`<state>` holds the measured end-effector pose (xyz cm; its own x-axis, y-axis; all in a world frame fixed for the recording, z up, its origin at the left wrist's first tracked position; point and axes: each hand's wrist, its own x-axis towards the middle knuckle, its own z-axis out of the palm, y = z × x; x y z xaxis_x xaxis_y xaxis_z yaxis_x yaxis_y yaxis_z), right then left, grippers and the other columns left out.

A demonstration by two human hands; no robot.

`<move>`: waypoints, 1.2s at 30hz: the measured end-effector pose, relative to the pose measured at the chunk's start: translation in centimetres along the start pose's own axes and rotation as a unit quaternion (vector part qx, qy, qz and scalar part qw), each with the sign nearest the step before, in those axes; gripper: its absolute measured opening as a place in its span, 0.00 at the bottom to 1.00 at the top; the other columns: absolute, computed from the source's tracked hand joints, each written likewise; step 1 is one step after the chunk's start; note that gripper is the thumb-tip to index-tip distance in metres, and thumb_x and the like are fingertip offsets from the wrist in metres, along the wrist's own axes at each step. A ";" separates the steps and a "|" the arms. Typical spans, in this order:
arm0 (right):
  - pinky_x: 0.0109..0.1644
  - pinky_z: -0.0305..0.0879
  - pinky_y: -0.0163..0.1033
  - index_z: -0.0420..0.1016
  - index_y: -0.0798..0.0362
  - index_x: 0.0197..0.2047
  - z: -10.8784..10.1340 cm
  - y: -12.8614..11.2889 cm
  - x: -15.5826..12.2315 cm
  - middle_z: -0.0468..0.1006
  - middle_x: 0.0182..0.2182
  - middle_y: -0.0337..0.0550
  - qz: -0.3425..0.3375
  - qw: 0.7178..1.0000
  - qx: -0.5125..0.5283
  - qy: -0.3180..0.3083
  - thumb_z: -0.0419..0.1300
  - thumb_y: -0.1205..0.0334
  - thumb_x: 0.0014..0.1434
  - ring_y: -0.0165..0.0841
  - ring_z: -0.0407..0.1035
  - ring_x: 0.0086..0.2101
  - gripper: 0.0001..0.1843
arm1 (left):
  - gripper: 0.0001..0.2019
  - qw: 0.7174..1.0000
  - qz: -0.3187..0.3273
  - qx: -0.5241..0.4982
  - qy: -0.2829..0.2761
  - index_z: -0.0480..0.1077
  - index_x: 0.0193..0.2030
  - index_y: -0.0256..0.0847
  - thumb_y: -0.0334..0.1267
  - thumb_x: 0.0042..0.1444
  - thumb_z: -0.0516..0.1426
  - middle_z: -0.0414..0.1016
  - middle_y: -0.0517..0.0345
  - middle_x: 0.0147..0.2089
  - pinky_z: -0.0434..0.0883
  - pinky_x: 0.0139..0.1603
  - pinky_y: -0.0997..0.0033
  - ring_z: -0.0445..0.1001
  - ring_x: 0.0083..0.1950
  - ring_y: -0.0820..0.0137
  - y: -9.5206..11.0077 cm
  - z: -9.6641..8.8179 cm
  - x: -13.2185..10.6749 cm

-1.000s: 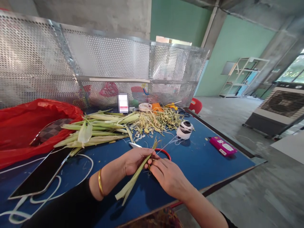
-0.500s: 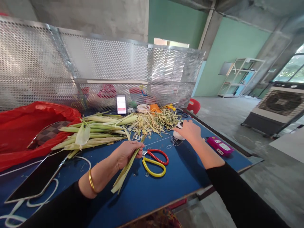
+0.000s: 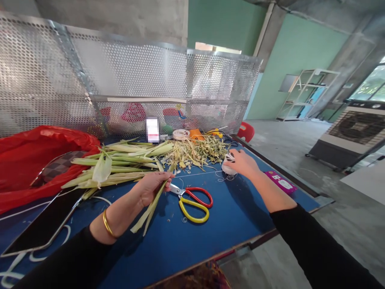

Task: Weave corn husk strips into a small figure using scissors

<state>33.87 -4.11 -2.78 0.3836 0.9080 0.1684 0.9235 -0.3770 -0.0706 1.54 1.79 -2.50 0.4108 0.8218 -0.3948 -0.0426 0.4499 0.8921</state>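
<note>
The left hand (image 3: 154,187) has shifted leftward, away from the thread spool (image 3: 228,169); it pinches a husk strip (image 3: 152,208), long axis slanting toward the person; the spool sits rightward, past the scissors (image 3: 181,193), in the right hand's (image 3: 245,163) grasp; white thread (image 3: 195,174) runs between.

The left hand (image 3: 154,188) is held in a pinch. The right hand (image 3: 245,162) is curled, its arm (image 3: 266,188) stretched forward.
</note>
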 end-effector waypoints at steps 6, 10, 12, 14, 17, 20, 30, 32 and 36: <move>0.44 0.62 0.41 0.63 0.47 0.57 0.0 0.9 0.5 0.66 0.52 0.51 -0.036 0.999 0.004 0.017 0.61 0.58 0.51 0.45 0.68 0.46 0.30 | 0.08 1.000 0.001 0.002 0.011 0.72 0.26 0.31 0.24 0.54 0.54 0.65 0.62 0.18 0.69 0.19 0.82 0.63 0.16 0.79 0.3 -0.3 0.0; 0.42 0.64 0.41 0.63 0.52 0.58 0.1 2.5 0.9 0.69 0.50 0.54 -0.033 0.999 0.027 0.012 0.59 0.57 0.52 0.43 0.70 0.43 0.30 | 0.08 1.000 0.000 -0.001 0.019 0.71 0.25 0.31 0.25 0.54 0.55 0.65 0.62 0.17 0.69 0.19 0.82 0.64 0.16 0.79 0.6 -0.4 0.1; 0.42 0.65 0.40 0.63 0.52 0.58 0.1 3.2 1.0 0.69 0.50 0.53 -0.046 0.998 0.041 0.011 0.59 0.58 0.51 0.42 0.71 0.42 0.30 | 0.08 1.000 0.001 -0.002 0.018 0.71 0.25 0.31 0.24 0.54 0.55 0.65 0.61 0.18 0.68 0.18 0.82 0.64 0.16 0.79 0.7 -0.5 0.2; 0.45 0.65 0.40 0.65 0.51 0.57 0.0 3.9 1.2 0.69 0.51 0.50 -0.069 0.996 0.055 0.009 0.61 0.61 0.49 0.41 0.71 0.43 0.30 | 0.08 1.000 0.004 -0.003 0.015 0.71 0.26 0.31 0.24 0.54 0.54 0.65 0.61 0.19 0.69 0.19 0.82 0.64 0.17 0.79 0.9 -0.6 0.1; 0.50 0.64 0.38 0.69 0.48 0.53 -0.4 4.9 1.7 0.69 0.53 0.45 -0.104 0.992 0.076 0.009 0.61 0.69 0.44 0.39 0.70 0.47 0.30 | 0.08 1.000 0.003 -0.008 0.016 0.71 0.26 0.31 0.24 0.54 0.54 0.65 0.62 0.19 0.69 0.19 0.82 0.64 0.17 0.79 1.1 -0.8 0.1; 0.53 0.62 0.42 0.69 0.50 0.54 -0.9 5.1 1.7 0.68 0.55 0.48 -0.101 0.991 0.087 0.035 0.61 0.71 0.42 0.43 0.67 0.51 0.32 | 0.07 1.000 0.011 -0.011 0.017 0.71 0.27 0.31 0.24 0.54 0.54 0.65 0.62 0.19 0.69 0.19 0.82 0.64 0.17 0.80 1.2 -1.2 0.4; 0.42 0.63 0.40 0.69 0.54 0.49 0.9 -9.4 -10.7 0.72 0.40 0.48 -0.317 0.935 0.149 -0.055 0.59 0.58 0.52 0.38 0.68 0.40 0.20 | 0.03 1.000 -0.003 -0.014 -0.013 0.71 0.28 0.30 0.26 0.51 0.57 0.68 0.59 0.21 0.70 0.20 0.81 0.67 0.18 0.78 1.0 -2.5 1.3; 0.41 0.62 0.41 0.69 0.57 0.48 1.4 -11.6 -11.6 0.72 0.40 0.52 -0.303 0.947 0.093 -0.058 0.57 0.64 0.50 0.41 0.67 0.41 0.20 | 0.03 1.000 0.002 -0.014 -0.018 0.71 0.28 0.31 0.26 0.52 0.57 0.68 0.60 0.21 0.70 0.20 0.81 0.67 0.18 0.78 1.0 -2.4 1.2; 0.33 0.60 0.39 0.60 0.60 0.58 0.7 -12.4 -10.9 0.74 0.38 0.54 -0.280 0.951 0.076 -0.111 0.57 0.68 0.44 0.41 0.69 0.34 0.35 | 0.05 1.000 0.010 -0.011 -0.018 0.71 0.28 0.30 0.26 0.53 0.56 0.66 0.61 0.21 0.69 0.20 0.82 0.65 0.18 0.79 1.1 -2.1 0.8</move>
<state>18.25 -9.19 -4.47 -0.1925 0.9812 0.0106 0.9659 0.1914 -0.1744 -0.12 3.70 -2.31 0.4430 0.8175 -0.3681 -0.0718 0.4416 0.8943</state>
